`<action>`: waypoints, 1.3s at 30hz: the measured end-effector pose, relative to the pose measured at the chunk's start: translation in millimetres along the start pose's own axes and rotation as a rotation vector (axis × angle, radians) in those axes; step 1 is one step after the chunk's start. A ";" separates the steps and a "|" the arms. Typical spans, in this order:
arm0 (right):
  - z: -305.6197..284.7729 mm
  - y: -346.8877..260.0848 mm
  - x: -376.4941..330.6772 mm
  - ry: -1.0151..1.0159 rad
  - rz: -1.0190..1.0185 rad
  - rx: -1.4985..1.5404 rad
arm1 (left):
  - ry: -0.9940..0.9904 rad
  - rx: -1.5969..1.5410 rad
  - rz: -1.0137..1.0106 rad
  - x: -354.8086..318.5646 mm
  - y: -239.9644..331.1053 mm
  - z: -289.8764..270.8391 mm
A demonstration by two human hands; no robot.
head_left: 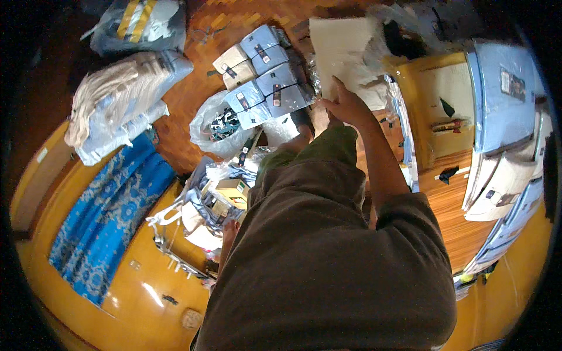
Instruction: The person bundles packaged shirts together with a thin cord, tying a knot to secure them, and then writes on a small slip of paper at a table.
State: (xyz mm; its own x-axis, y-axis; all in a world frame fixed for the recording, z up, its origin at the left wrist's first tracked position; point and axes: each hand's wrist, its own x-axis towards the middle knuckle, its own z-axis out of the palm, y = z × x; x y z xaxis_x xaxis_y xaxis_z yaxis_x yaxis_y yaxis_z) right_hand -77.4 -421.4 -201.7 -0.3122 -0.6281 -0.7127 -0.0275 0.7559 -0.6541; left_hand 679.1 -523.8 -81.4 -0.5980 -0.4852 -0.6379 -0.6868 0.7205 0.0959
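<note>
My right hand (348,106) reaches forward with its index finger and thumb spread apart. It is over or beside the near edge of a beige folded cloth piece (339,44); whether it touches is unclear. Nothing shows in its grasp. Left of it, stacks of folded shirts in clear plastic, some light blue (283,88) and some beige (234,65), lie on the floor with dark bands and tags. Low by my left side, part of my left hand (230,234) shows, its fingers mostly hidden by my body.
A clear plastic bag (205,126) holds small dark and white pieces. Heaped garments (126,93) lie at the left, above a blue patterned curtain (111,216). At the right, packed blue shirts (503,99) and beige ones (506,181) stand by a wooden surface (448,205). A yellow box (233,192) sits among clutter.
</note>
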 end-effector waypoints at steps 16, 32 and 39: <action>138.7 -144.4 -73.7 -0.010 -0.434 -0.118 | 0.344 -1.298 -0.651 82.3 84.4 -4.1; 160.0 -81.8 -324.2 0.654 -0.445 0.193 | 0.000 -1.033 1.224 167.5 404.5 -283.8; 136.2 104.2 -510.4 1.705 -0.408 0.447 | -0.230 -0.566 2.164 19.6 651.0 -211.6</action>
State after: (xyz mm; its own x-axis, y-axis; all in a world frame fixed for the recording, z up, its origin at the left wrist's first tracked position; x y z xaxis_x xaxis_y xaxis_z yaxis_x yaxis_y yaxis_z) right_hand 208.4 -47.2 59.4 -0.8865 0.3348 0.3194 -0.2039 0.3369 -0.9192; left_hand 132.8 -169.2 130.1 -0.3602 0.6689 0.6503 0.6950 -0.2726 0.6653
